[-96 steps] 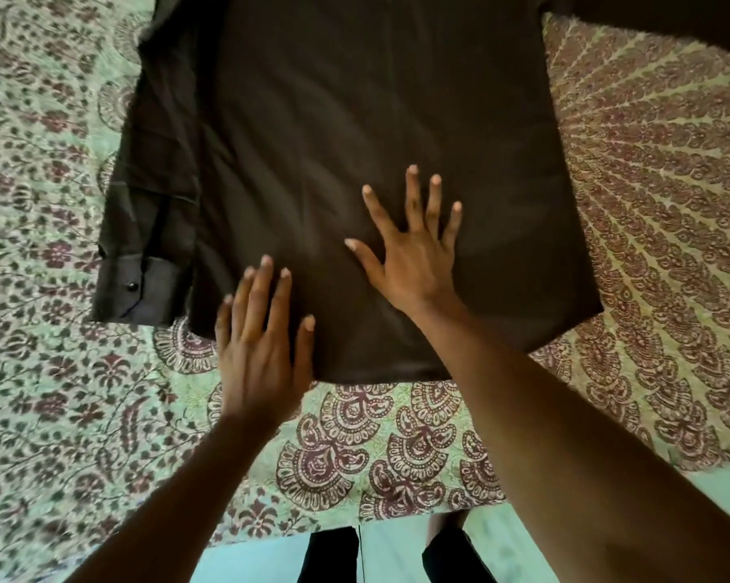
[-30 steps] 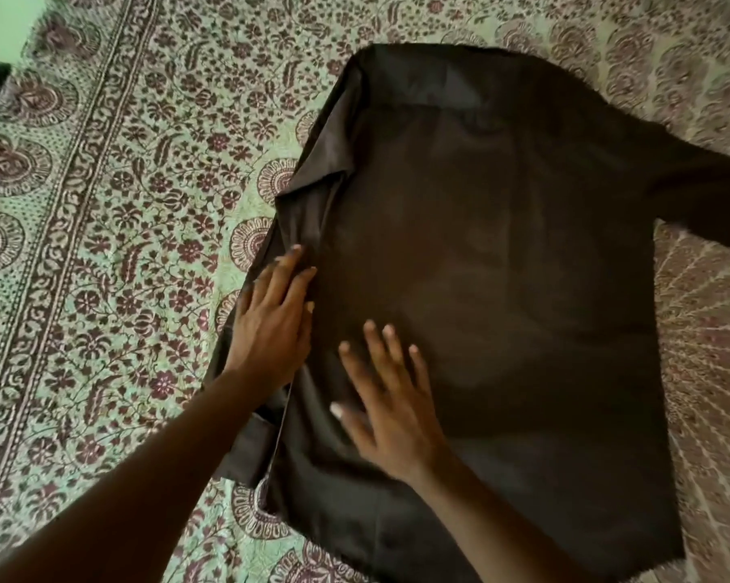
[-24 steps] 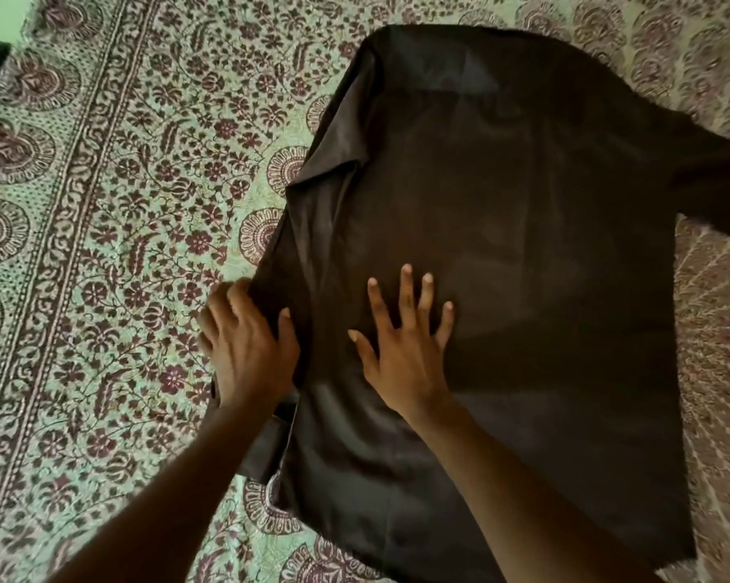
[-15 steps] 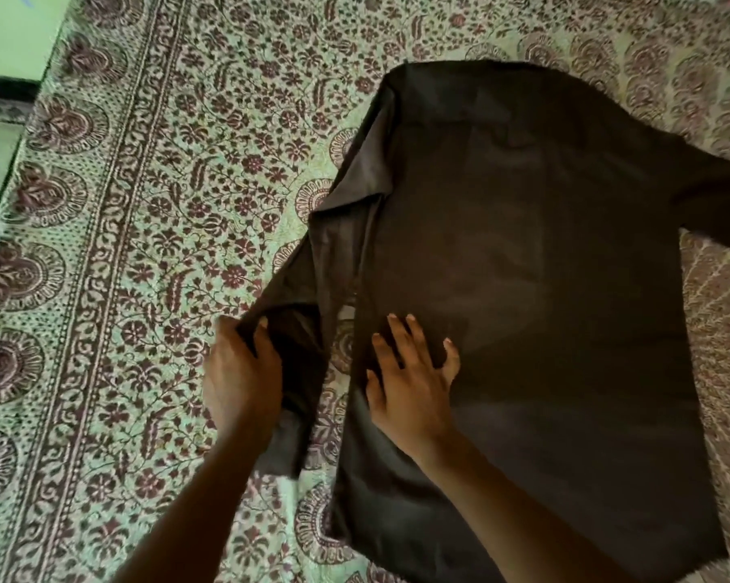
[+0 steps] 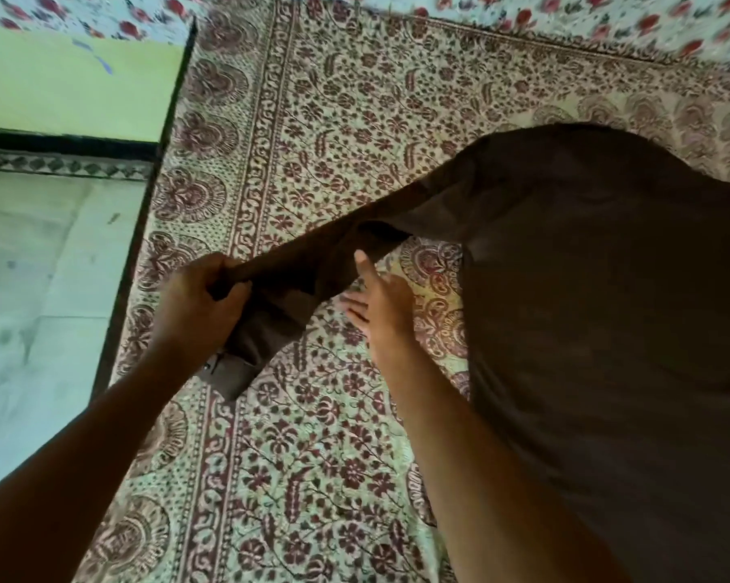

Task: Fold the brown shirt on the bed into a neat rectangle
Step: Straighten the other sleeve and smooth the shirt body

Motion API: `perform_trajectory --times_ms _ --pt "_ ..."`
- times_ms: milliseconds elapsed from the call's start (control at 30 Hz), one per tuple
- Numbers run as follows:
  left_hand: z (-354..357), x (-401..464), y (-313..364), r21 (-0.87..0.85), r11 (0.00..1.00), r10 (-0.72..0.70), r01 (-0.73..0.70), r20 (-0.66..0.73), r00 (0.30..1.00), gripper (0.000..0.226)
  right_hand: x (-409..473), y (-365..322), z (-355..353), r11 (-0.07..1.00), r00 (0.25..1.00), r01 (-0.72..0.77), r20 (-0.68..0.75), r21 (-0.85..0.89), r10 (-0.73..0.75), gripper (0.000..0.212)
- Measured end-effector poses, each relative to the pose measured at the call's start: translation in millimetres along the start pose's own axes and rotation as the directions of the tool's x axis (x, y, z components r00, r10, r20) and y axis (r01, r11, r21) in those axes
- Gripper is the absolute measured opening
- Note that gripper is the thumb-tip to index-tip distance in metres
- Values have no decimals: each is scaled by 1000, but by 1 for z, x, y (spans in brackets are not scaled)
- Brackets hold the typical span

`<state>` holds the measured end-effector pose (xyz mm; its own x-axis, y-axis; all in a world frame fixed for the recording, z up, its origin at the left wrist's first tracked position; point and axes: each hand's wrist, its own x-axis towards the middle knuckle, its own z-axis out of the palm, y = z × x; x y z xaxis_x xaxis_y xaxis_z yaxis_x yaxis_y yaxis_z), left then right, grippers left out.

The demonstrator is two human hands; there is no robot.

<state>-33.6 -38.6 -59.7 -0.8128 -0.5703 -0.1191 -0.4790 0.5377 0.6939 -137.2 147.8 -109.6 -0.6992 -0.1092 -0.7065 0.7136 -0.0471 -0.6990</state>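
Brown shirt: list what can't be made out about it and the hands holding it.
Head view, the only view:
- Brown shirt: its right side and hem run off the right and bottom edges.
- Other sleeve: out of frame.
- Left hand: its curled fingers hide the part of the sleeve it grips.
- Sleeve cuff: partly behind the left wrist; button detail too small.
- Right hand: whether its fingertips touch the sleeve is unclear.

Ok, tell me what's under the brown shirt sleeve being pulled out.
Under the lifted brown shirt sleeve lie the floral printed bedsheet and the open right hand. The left hand covers the gripped part.
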Motion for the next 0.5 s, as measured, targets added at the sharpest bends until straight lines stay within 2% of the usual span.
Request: perform_trajectory --times_ms 33,67,233,300,400,467,500 --pt "-8 5 -3 -4 1000 17 -17 -27 999 11 4 -11 17 984 996 -76 49 161 69 51" --pt "-15 11 -8 -3 999 34 -34 -47 998 8 8 -18 31 963 994 -107 59 246 96 42" --pt "-42 35 -29 16 1000 22 -22 -58 998 11 14 -34 72 903 986 -131 -40 408 161 21" --pt "-49 44 -38 24 999 34 -33 -39 999 14 12 -33 77 851 980 -165 -13 499 197 32" --pt "-53 60 -45 73 996 45 -44 -11 999 26 5 -32 82 833 987 -148 19 534 162 63" --pt "-54 75 -48 152 987 43 -44 6 999 35 3 -30 87 863 991 -115 -2 491 133 59" --pt "-55 84 -47 191 981 37 -39 16 999 38 4 -29 90 889 992 -99 -25 446 123 47"
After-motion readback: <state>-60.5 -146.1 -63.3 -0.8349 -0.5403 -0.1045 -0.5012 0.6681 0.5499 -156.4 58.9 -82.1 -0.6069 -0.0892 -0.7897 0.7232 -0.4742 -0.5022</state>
